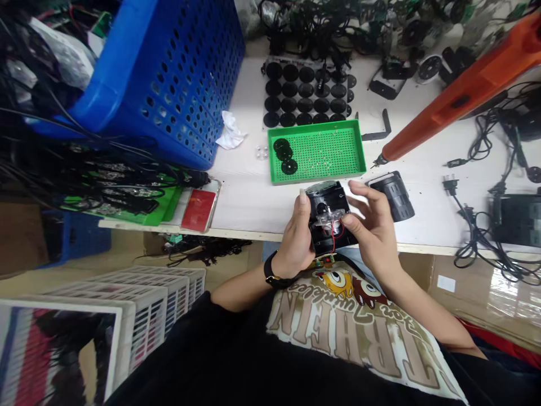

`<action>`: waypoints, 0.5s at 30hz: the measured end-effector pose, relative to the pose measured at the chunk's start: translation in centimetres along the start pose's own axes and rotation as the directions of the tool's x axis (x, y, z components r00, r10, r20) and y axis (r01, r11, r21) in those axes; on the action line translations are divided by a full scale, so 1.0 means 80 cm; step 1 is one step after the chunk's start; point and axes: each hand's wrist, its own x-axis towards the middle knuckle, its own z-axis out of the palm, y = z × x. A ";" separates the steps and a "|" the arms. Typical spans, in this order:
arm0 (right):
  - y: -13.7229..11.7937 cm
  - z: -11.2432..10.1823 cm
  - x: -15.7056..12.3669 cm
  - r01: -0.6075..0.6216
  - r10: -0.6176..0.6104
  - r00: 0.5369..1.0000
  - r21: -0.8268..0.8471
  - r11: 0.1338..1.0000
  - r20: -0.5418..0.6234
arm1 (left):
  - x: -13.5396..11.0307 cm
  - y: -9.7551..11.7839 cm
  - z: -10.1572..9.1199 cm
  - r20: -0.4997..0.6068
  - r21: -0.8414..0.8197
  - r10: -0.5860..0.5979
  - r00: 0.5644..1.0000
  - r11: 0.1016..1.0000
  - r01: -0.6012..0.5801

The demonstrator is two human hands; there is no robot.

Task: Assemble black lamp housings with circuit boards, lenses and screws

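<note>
Tightly, the left hand [293,239] and right hand [372,225] clamp a black plastic housing [327,197] just below the green perforated tray [315,180]; its thin red wire [333,239] could snag or tear loose if twisted.

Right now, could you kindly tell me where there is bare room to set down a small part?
White tabletop shows between the green perforated tray and the red board, and right of the black cover. Crowded by the blue basket and far black cables.
</note>
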 end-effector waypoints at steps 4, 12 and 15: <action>0.000 -0.011 0.008 0.438 -0.460 0.888 -0.335 0.834 0.015 | -0.002 0.001 -0.003 0.070 0.000 0.007 0.998 1.000 -0.007; 0.010 -0.022 0.010 0.622 -0.650 0.759 -0.336 0.708 0.037 | -0.010 0.000 -0.006 0.146 -0.032 0.034 0.989 0.999 -0.030; 0.010 -0.019 0.008 0.534 -0.564 0.826 -0.287 0.795 -0.024 | -0.008 0.003 -0.003 0.188 -0.080 -0.028 0.982 0.996 0.044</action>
